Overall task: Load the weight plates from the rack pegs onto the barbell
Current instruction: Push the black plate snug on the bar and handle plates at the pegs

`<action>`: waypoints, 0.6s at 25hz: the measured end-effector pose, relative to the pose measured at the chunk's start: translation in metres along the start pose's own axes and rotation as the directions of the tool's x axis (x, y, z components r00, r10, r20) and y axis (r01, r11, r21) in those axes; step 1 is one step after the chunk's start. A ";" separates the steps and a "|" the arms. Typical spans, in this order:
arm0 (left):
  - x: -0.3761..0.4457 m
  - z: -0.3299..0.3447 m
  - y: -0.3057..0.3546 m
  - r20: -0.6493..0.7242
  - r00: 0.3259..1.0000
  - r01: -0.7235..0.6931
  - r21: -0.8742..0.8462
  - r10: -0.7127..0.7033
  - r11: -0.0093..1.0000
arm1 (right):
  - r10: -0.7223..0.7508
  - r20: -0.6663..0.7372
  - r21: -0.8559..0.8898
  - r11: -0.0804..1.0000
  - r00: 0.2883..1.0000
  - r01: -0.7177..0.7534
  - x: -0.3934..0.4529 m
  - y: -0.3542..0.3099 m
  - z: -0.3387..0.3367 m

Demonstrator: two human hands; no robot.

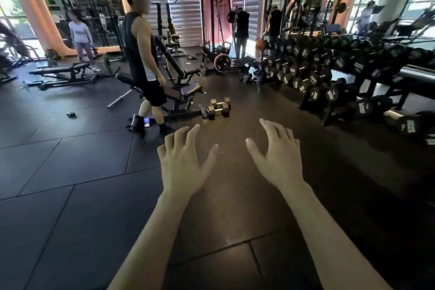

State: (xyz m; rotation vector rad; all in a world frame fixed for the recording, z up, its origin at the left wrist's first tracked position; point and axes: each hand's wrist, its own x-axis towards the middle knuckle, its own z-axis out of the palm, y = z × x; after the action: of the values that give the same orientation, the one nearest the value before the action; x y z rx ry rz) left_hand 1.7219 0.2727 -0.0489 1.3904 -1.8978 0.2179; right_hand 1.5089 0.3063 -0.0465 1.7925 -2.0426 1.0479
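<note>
A: Can any writing be read?

B: White labels are seen on the dumbbells (313, 70) along the rack (367, 88), but they are too blurred to be read.

A: And the hands?

B: The left hand (182, 162) and right hand (277, 155) are held out over the floor (70, 172), fingers spread, nothing gripped. A weight plate (222, 61) is seen far off by the cable machine (a bare barbell (119, 98) is laid near a bench (179, 92)).
</note>
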 end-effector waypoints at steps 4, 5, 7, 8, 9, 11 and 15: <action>0.100 0.097 -0.019 0.031 0.997 -0.061 -0.091 0.064 0.994 | 0.069 -0.024 -0.067 0.995 0.997 -0.071 0.089 0.030 0.064; 0.129 0.120 -0.021 0.048 0.995 -0.077 -0.116 0.083 0.990 | 0.093 -0.030 -0.090 0.991 0.995 -0.095 0.113 0.035 0.075; 0.175 0.158 -0.021 0.066 0.990 -0.113 -0.152 0.125 0.982 | 0.120 -0.044 -0.122 0.985 0.992 -0.124 0.151 0.046 0.091; 0.201 0.181 -0.018 0.076 0.985 -0.138 -0.177 0.153 0.974 | 0.133 -0.061 -0.145 0.979 0.989 -0.141 0.172 0.056 0.101; 0.224 0.204 -0.013 0.085 0.981 -0.156 -0.208 0.177 0.966 | 0.153 -0.084 -0.167 0.972 0.985 -0.165 0.190 0.069 0.110; 0.262 0.248 0.003 0.106 0.969 -0.186 -0.275 0.222 0.943 | 0.213 -0.118 -0.215 0.948 0.970 -0.234 0.221 0.098 0.124; 0.313 0.330 0.044 0.115 0.939 -0.262 -0.376 0.325 0.889 | 0.305 -0.192 -0.279 0.894 0.933 -0.349 0.268 0.164 0.146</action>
State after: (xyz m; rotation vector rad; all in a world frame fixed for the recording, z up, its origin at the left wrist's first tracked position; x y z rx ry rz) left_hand 1.4908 -0.1212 -0.0602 0.8986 -2.1641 -0.1070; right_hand 1.3355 0.0068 -0.0503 1.2114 -2.3159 0.8438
